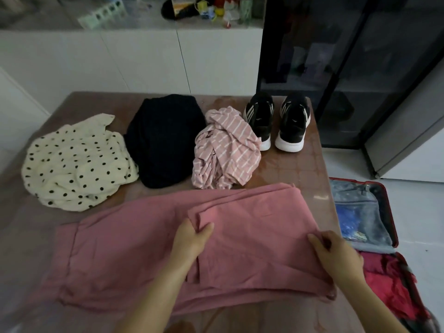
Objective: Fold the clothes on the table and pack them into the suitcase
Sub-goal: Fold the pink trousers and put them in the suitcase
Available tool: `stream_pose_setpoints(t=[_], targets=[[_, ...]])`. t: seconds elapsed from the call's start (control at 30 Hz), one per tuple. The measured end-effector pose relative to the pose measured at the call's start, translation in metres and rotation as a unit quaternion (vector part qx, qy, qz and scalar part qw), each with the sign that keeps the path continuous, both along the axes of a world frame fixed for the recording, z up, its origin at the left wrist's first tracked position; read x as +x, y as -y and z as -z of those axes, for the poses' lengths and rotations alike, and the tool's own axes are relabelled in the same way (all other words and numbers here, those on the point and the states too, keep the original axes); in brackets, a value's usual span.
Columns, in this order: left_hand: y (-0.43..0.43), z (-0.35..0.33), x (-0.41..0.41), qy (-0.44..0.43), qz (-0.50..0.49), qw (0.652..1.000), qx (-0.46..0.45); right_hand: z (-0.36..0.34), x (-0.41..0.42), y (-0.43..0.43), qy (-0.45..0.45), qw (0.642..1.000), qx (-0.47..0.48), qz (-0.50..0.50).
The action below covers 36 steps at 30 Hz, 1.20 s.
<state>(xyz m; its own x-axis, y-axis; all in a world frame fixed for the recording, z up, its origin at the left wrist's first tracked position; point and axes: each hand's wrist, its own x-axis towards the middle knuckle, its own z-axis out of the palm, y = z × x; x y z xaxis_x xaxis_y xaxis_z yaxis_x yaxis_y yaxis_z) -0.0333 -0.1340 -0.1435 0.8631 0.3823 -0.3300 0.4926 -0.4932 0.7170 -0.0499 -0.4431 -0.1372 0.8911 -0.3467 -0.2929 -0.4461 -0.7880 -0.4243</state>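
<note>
The pink trousers [134,255] lie spread across the near part of the table [295,169]. The waist end trails to the left and the leg end is doubled over on top, so the hem edges sit near the middle of the cloth. That layout fits a fold in progress, with the long legs brought in to shorten the piece to a size that would fit a case. The left hand [192,241] is on those hem edges, with the thumb on one side and the fingers close together on the other, pinching the layered cloth between them. Dim light and motion blur make it hard to tell how many layers it has caught. The right hand [338,258] grips the doubled edge at the right, its fingers curled over the fold and the thumb pressed on top, probably to keep the crease straight while the other end is set down. Beyond the trousers three more pieces wait unfolded in a row: a crumpled striped pink shirt [225,150], a black garment [163,140] beside it, and a cream polka-dot garment [74,164] furthest left. A pair of black sneakers [292,123] stands at the far right corner. The red suitcase [390,210] lies open on the floor just off the table's right edge, close to the right hand, with red clothing [389,280] in its near half.
</note>
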Motion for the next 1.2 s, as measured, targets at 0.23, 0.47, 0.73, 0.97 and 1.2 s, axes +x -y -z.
stream_pose_setpoints(t=[0.23,0.47,0.73,0.97,1.2], targets=[[0.027,-0.007,0.001,0.011,0.033,0.998,-0.057,-0.008,-0.008,0.010,0.007,1.000,-0.006,0.007],[0.034,-0.022,0.010,0.008,0.023,0.960,-0.277,-0.012,-0.009,0.021,0.007,1.000,-0.003,0.019],[0.025,0.003,-0.019,0.121,0.040,0.991,0.035,-0.009,-0.003,0.010,-0.036,0.999,-0.008,-0.018],[0.057,0.022,-0.037,0.036,0.241,0.930,0.276,-0.020,-0.005,0.020,0.053,0.993,0.100,0.017],[0.068,0.019,-0.035,-0.001,0.286,0.926,0.248,-0.065,-0.023,0.027,0.089,0.979,0.166,0.077]])
